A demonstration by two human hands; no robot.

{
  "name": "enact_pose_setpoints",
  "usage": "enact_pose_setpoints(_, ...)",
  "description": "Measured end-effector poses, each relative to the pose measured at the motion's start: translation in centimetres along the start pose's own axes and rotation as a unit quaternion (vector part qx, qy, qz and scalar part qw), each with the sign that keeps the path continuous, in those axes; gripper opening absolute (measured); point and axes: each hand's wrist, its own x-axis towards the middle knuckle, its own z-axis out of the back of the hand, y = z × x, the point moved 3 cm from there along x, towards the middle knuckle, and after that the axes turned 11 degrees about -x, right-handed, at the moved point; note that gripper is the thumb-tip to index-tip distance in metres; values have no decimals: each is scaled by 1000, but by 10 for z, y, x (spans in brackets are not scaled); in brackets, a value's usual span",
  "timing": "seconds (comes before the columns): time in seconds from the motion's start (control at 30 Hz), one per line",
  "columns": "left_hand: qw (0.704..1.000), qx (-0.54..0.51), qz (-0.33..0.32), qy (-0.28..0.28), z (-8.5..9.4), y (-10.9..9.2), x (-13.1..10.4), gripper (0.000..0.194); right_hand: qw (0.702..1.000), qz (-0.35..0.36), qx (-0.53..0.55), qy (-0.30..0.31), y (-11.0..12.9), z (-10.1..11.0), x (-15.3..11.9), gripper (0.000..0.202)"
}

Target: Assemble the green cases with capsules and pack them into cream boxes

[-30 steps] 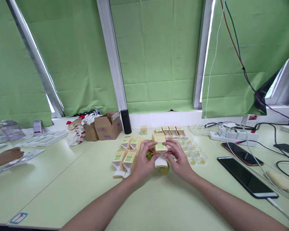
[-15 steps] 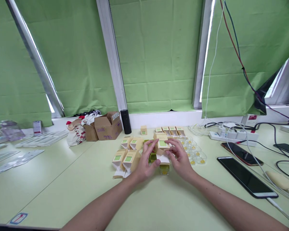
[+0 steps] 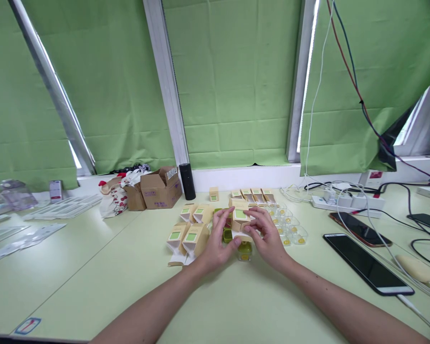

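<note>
Between my two hands is a small tan carton [image 3: 241, 220] with a green square on its face and a white flap at its near end. My left hand [image 3: 218, 241] grips the carton's left side. On its right side are the curled fingers of my right hand [image 3: 267, 238]. Just below the carton, a clear cup [image 3: 244, 251] with yellow-green contents stands on the table. A dark green cup [image 3: 228, 234] shows beside my left fingers. Several similar cartons [image 3: 195, 239] with open flaps stand left of my left hand.
Clear cups with yellow pieces [image 3: 297, 235] stand right of my right hand. More cartons [image 3: 258, 197] line the back, near a black cylinder [image 3: 187, 181] and a cardboard box [image 3: 161, 188]. Phones [image 3: 367, 263], a power strip [image 3: 347, 205] and cables lie at the right.
The carton's white flap has tilted and looks shorter, and the carton has shifted slightly left. More of the clear cup below it shows. Both hands keep their grip.
</note>
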Motion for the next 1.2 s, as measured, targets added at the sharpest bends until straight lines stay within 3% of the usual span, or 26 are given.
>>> enact_pose_setpoints(0.43,995,-78,39,-48,0,0,2,61,999,28,9,41,3,3,-4,37)
enact_pose_setpoints(1.2,994,-63,45,-75,3,6,2,48,996,77,-9,50,12,4,-5,36)
